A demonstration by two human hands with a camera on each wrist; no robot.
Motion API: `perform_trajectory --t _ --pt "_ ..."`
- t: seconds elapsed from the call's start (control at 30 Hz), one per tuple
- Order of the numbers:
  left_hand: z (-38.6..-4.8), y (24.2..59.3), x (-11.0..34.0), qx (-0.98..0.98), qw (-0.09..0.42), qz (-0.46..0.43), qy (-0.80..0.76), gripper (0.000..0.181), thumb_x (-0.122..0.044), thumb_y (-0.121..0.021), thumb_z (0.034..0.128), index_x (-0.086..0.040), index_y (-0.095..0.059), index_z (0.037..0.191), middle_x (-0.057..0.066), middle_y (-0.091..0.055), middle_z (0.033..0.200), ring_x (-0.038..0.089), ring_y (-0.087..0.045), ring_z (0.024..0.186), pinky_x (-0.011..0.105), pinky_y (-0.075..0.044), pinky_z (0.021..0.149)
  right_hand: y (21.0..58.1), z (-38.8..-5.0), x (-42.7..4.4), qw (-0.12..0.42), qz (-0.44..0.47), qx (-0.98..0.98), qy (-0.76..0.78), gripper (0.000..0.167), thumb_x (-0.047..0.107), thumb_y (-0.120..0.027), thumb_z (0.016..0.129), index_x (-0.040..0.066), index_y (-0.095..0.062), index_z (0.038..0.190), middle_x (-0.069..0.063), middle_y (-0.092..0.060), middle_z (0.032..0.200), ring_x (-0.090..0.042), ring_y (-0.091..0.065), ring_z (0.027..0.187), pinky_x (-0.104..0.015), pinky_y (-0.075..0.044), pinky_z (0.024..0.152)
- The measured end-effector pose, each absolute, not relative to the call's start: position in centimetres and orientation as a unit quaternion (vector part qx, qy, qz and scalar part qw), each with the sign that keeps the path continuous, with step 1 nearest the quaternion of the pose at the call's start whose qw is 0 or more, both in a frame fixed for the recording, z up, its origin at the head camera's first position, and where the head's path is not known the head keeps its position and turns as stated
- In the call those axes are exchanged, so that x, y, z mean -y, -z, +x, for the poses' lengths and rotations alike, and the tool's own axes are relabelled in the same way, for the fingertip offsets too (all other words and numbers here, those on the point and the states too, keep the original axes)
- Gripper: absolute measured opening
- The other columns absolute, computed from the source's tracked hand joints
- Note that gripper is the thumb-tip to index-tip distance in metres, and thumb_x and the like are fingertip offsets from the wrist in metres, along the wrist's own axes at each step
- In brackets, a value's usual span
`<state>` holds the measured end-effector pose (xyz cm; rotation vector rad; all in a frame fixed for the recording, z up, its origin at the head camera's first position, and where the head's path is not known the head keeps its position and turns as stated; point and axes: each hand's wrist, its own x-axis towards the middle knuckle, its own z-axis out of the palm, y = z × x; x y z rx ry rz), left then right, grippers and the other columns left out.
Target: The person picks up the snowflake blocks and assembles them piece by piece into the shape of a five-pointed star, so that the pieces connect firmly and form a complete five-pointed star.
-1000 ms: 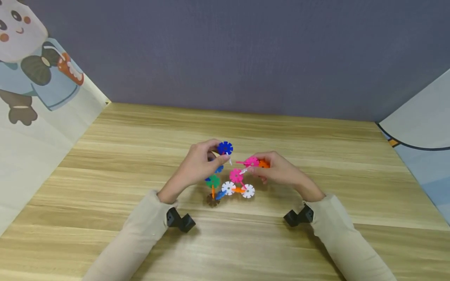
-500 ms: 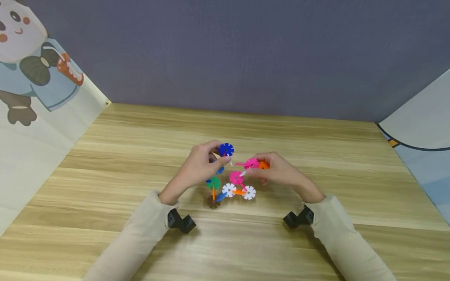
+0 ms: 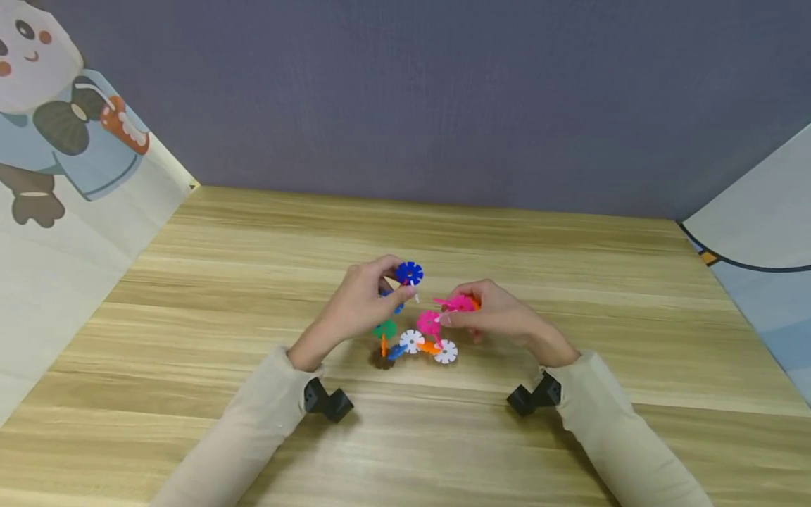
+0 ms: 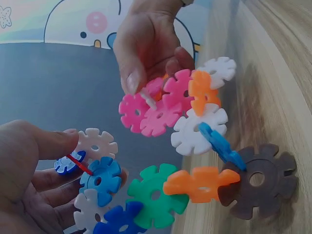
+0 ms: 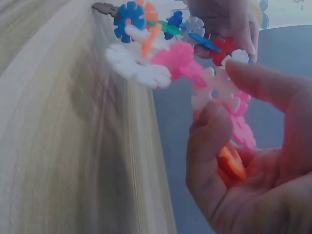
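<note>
A chain of notched plastic snowflake discs hangs between both hands. At its left end my left hand (image 3: 364,296) pinches a white disc (image 4: 97,141), beside a dark blue disc (image 3: 410,273). My right hand (image 3: 497,310) grips the other end, its thumb and fingers on a white disc (image 5: 214,90) next to pink discs (image 4: 161,117); an orange disc (image 5: 231,163) lies inside its fingers. Between the hands run a green disc (image 4: 157,195), white discs (image 3: 412,341), and orange and blue ones. A brown disc (image 4: 258,180) is the lowest, close to the table; contact is unclear.
The wood-grain table (image 3: 570,436) stretches around the hands. Behind it rises a dark grey-blue panel (image 3: 418,105). Cartoon-printed sheets (image 3: 63,134) stand at the left and right sides. Black camera mounts (image 3: 326,400) sit on both wrists.
My right hand has turned and shifted slightly left and down, tilting the pink discs it holds. My left hand has drifted a little right and down, still pinching its end.
</note>
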<state>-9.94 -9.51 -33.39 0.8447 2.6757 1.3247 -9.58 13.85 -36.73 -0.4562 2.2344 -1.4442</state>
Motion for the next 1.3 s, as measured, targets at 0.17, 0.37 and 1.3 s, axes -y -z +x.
perform_trajectory --t 0.17,0.37,1.3 --pt "-10.1 33.5 9.6 -0.867 0.013 0.266 -0.421 0.029 -0.016 -0.065 0.0899 -0.001 -0.061 0.115 0.014 -0.069 0.101 0.014 -0.063 0.065 0.024 -0.052 0.052 36.8 -9.6 -13.8 0.203 -0.154 -0.807 0.533 0.030 0.016 -0.067 0.085 -0.006 -0.060 0.104 -0.001 -0.052 0.068 -0.007 -0.047 0.052 -0.027 -0.049 0.049" --pt "-10.3 33.8 9.6 -0.870 0.015 0.261 -0.419 0.032 -0.017 -0.065 0.0906 -0.001 -0.059 0.118 0.014 -0.068 0.103 0.014 -0.064 0.068 0.024 -0.052 0.054 36.8 -9.6 -13.7 0.205 -0.148 -0.793 0.554 0.029 0.013 -0.065 0.085 -0.006 -0.057 0.106 -0.002 -0.057 0.077 -0.008 -0.048 0.054 -0.024 -0.049 0.051" --pt "-10.3 34.9 9.8 -0.878 -0.067 0.242 -0.409 0.027 -0.006 -0.057 0.0895 0.003 -0.057 0.115 0.017 -0.066 0.101 0.026 -0.064 0.087 0.034 -0.055 0.077 36.8 -9.4 -13.6 0.260 -0.131 -0.674 0.679 0.012 0.004 -0.054 0.088 0.006 -0.064 0.095 0.003 -0.058 0.067 -0.006 -0.050 0.056 -0.016 -0.046 0.051"
